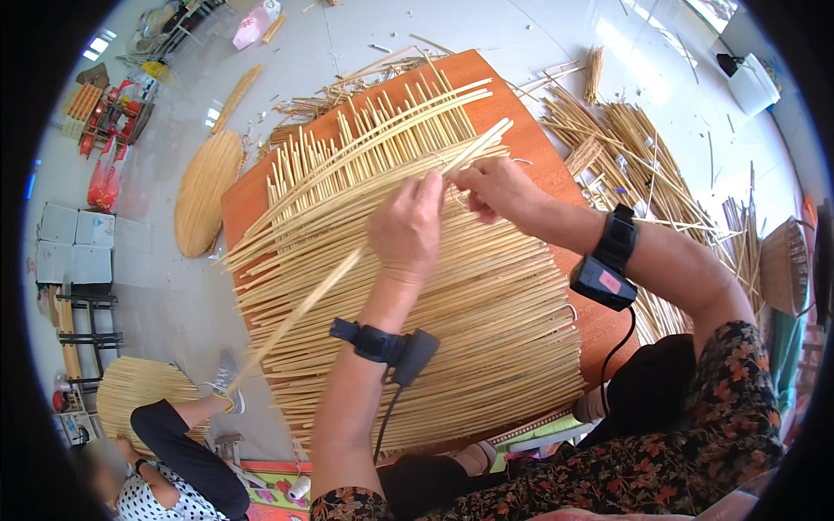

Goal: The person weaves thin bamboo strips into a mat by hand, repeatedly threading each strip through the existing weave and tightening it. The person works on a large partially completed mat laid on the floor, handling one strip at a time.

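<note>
A mat of pale straw stalks [417, 347] lies on an orange-brown board [599, 321] beneath my arms, with uneven stalk ends toward the far edge. My left hand [404, 226] is closed around a long pale stalk or small bundle [304, 308] that slants from lower left to upper right over the mat. Just to its right, my right hand [495, 191] has thumb and forefinger pinched at the same stalks, beside a thin pale cord; exactly what lies between those fingertips is hard to make out. Both wrists wear black straps with devices.
Loose straw piles [643, 165] lie on the floor [321, 26] at right, near a woven basket [782, 265]. An oval wooden piece [204, 195] lies left of the board. At lower left a seated person [165, 486] is beside another straw mat [139, 382]. Shelving [82, 269] lines the left.
</note>
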A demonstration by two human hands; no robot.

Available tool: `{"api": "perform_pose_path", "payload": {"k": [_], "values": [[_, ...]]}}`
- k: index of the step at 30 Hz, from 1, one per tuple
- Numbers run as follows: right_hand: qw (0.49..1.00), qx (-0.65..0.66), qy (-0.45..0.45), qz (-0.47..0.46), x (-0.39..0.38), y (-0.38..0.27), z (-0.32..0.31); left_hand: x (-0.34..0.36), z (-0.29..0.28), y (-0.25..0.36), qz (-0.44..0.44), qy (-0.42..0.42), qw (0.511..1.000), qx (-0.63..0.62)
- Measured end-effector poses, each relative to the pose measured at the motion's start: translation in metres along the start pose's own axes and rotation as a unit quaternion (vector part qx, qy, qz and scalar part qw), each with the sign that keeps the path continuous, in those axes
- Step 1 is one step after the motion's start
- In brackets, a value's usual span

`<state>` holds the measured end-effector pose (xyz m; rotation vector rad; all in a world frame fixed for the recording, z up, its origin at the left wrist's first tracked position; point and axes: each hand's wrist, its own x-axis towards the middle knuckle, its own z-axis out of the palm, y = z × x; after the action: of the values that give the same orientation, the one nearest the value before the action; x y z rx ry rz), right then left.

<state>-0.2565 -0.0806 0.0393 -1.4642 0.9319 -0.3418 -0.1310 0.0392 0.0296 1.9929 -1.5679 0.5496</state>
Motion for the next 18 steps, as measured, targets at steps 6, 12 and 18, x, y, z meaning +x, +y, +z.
{"api": "perform_pose_path", "payload": {"k": [6, 12, 18], "values": [[0.835, -0.326, 0.074, -0.437, 0.033, -0.026, -0.015, 0.020, -0.008, -0.024, 0.093, 0.003, 0.996, -0.002], [0.918, -0.315, -0.105, -0.215, 0.070, -0.048, -0.007, 0.038, -0.005, -0.048, 0.107, -0.025, 0.993, -0.033], [0.904, -0.368, -0.127, -0.177, 0.110, -0.048, 0.010, 0.044, 0.012, -0.063, 0.037, -0.071, 0.994, -0.078]]}}
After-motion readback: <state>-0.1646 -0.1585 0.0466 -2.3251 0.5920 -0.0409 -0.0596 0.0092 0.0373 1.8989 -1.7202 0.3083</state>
